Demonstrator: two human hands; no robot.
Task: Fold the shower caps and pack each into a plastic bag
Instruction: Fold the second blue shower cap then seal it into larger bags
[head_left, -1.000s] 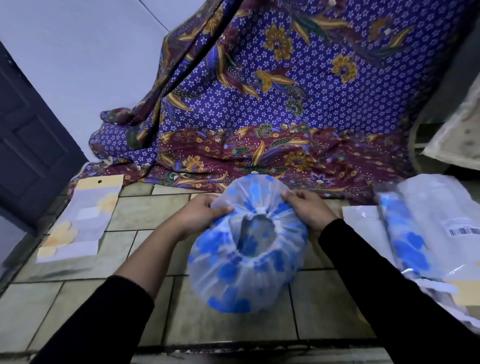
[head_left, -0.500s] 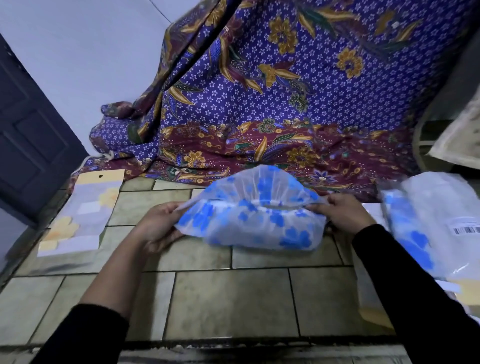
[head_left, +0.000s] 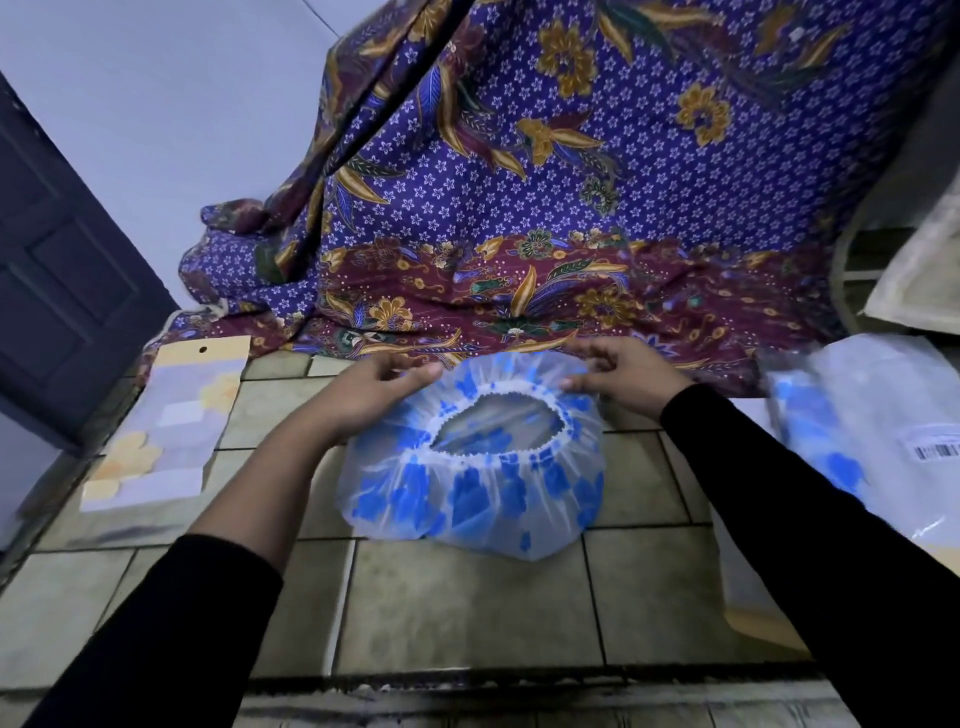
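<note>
A translucent shower cap (head_left: 467, 499) with blue flower prints lies spread on the tiled floor, its white elastic opening facing up. My left hand (head_left: 374, 389) pinches the cap's far left edge. My right hand (head_left: 623, 374) pinches the far right edge with thumb and fingertips. A clear plastic bag with a barcode label (head_left: 893, 415) lies at the right, with another blue-printed cap (head_left: 810, 415) against its left side.
A flat packet with a yellow header card (head_left: 171, 415) lies on the floor at the left. A purple and maroon batik cloth (head_left: 519, 208) hangs behind and drapes onto the floor. A dark door (head_left: 57, 260) stands at the far left.
The cap was first held up, then stretched wide between both hands. It now rests on the floor, rounded, opening up, with both hands at its far edge.
</note>
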